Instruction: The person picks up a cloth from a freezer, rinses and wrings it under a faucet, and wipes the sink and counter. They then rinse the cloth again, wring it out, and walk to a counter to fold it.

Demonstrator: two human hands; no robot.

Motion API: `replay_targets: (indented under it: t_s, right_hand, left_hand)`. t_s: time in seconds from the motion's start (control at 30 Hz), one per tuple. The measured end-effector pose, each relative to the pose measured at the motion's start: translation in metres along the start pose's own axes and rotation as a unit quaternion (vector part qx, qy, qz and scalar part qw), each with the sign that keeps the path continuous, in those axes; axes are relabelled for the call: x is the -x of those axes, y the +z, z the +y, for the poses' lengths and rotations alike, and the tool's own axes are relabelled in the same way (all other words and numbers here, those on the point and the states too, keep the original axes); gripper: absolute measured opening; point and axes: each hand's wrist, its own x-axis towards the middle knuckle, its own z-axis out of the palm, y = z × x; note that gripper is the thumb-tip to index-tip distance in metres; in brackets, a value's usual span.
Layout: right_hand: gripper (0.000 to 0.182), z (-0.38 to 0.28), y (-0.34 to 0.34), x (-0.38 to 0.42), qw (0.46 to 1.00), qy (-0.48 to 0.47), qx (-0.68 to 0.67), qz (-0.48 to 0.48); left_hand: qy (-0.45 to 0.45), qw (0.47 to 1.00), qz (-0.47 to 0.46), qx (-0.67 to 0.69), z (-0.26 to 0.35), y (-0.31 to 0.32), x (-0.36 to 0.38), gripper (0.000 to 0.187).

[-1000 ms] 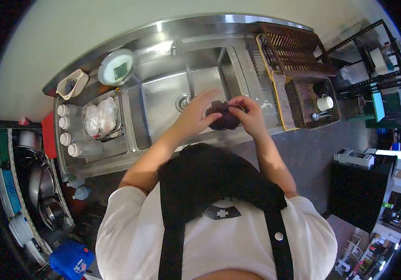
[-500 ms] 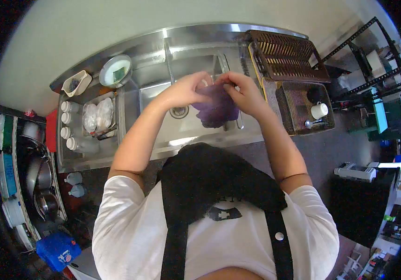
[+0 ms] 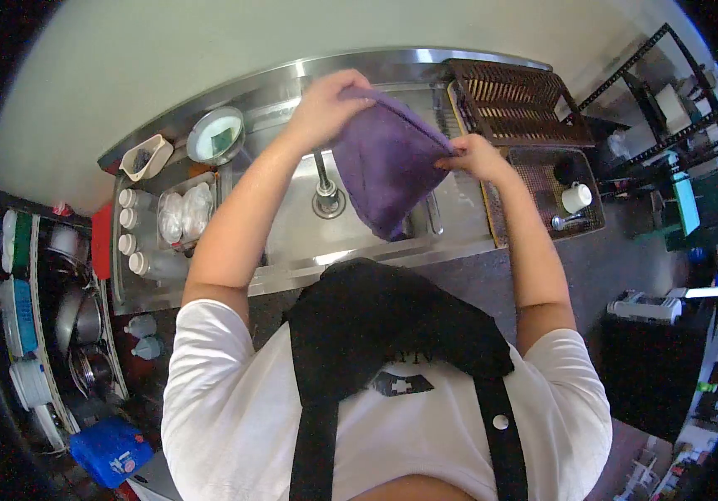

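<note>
A purple cloth [image 3: 388,159] hangs stretched between my two hands above the steel sink [image 3: 300,238]. My left hand [image 3: 330,104] pinches its upper left corner. Lower and to the right, my right hand [image 3: 476,159] grips the other end of the top edge. The cloth's lower part narrows to a point over the basin and hides part of it. Left of the cloth, the faucet [image 3: 323,179] reaches down above the drain.
On the left counter stand a bowl with a sponge [image 3: 217,135], a beige tub [image 3: 146,159], white-capped bottles [image 3: 159,265] and a container of plastic bags [image 3: 185,213]. At right are a brown dish rack [image 3: 518,104] and a wire basket [image 3: 543,188] holding a white cup [image 3: 576,198].
The bunched cloth has been spread out between my hands. My left hand moved up and away, and my right hand moved to the right. The view has shifted slightly.
</note>
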Motion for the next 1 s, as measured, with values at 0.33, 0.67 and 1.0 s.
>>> replay_targets:
  t_s: [0.33, 0.67, 1.0]
  right_hand:
    - [0.028, -0.022, -0.070, 0.089, 0.946, -0.107, 0.134, 0.276]
    - [0.030, 0.102, 0.130, 0.212, 0.991, 0.081, 0.098, 0.031]
    - [0.023, 0.119, 0.149, 0.195, 0.974, 0.218, 0.043, 0.051]
  left_hand:
    - [0.034, 0.997, -0.044, -0.054, 0.036, -0.037, 0.003, 0.021]
    - [-0.082, 0.932, -0.353, 0.008, -0.089, 0.093, 0.197, 0.024]
    - [-0.366, 0.899, -0.239, -0.019, -0.138, 0.129, 0.236, 0.028]
